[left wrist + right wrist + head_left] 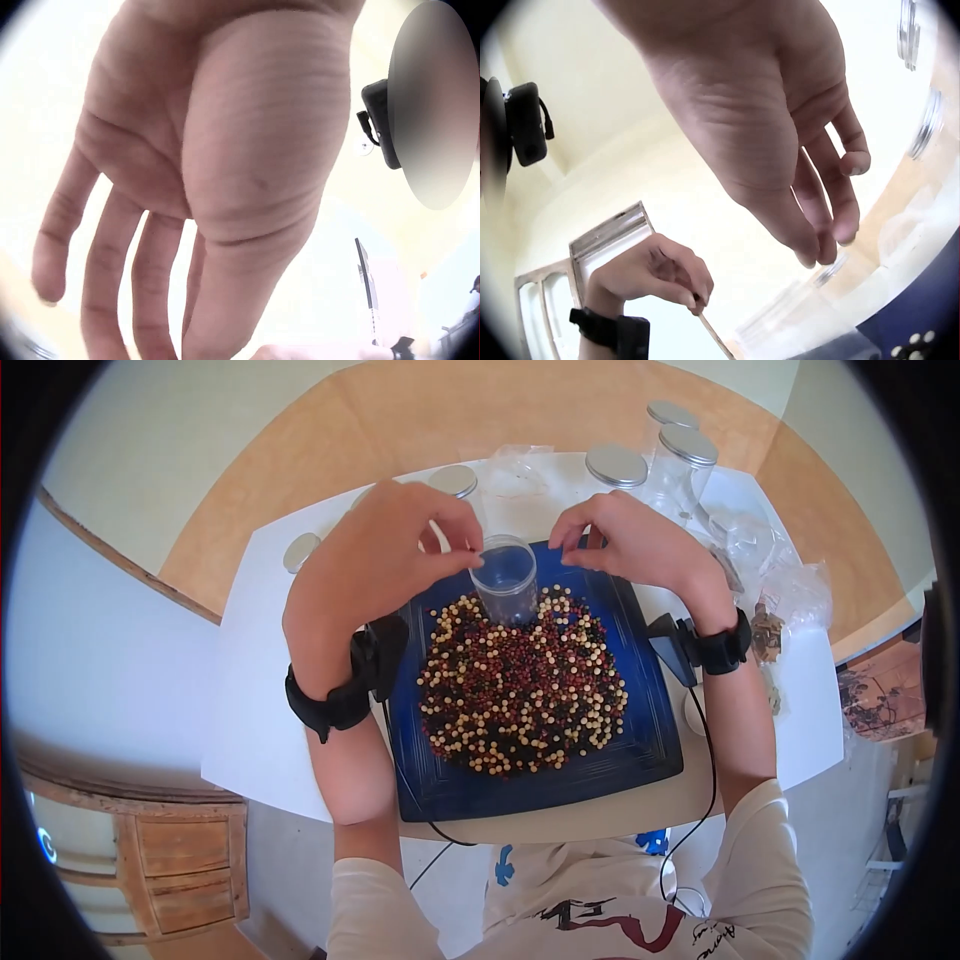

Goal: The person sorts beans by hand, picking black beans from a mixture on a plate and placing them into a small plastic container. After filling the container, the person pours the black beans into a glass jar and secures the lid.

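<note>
A clear plastic jar, lidless, stands upright at the far edge of a pile of small cream, dark red and black bean-like pieces. The pile covers much of a square blue tray. My left hand hovers by the jar's left rim, thumb and forefinger tips together. In the right wrist view a small dark spot shows between those tips; I cannot tell whether it is a bean. To the jar's right hangs my right hand, fingers loosely bent, thumb close to the forefinger, nothing visible between them.
Behind the tray stand silver-lidded clear jars, and a silver lid shows at the left. Crumpled clear plastic bags lie along the right of the white table. Cables run down from both wrist cameras.
</note>
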